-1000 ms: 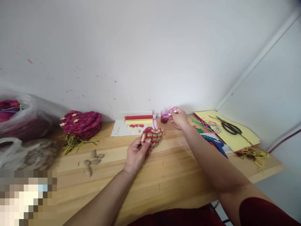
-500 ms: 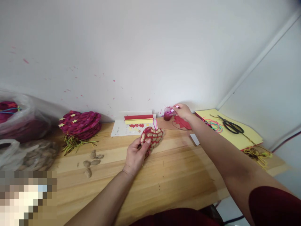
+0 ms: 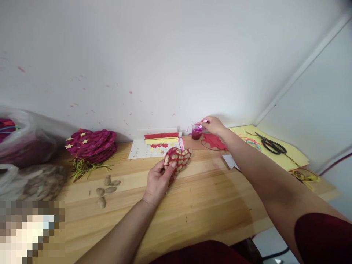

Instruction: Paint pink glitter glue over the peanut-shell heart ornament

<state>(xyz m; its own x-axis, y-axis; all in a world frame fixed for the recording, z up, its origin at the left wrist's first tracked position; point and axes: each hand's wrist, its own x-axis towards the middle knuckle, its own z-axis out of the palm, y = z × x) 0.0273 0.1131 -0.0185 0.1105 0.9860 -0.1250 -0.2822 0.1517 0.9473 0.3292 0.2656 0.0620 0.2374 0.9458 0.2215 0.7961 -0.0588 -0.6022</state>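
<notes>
Mid-frame, peanut-covered red ornament [image 3: 180,161] sits just up-right of left hand [image 3: 158,181], pinched under the thumb, pink loop [image 3: 182,144] pointing up the frame. Clear cup [image 3: 196,134] of magenta liquid lies up-right of it, well nearer right hand [image 3: 215,125], whose fingers are closed on a pale-handled tool [image 3: 205,121], slanting down-left to the cup; tip unclear

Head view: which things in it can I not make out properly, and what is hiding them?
All in the head view, now:
- Lower end of the stick in the right hand: hidden by the cup and its dark contents.
- Back of the peanut-covered piece: faces away, above the left hand's hidden fingers.
- Upper plastic bag: cut off by the left edge.
- Writing on the white sheet: too small.
</notes>
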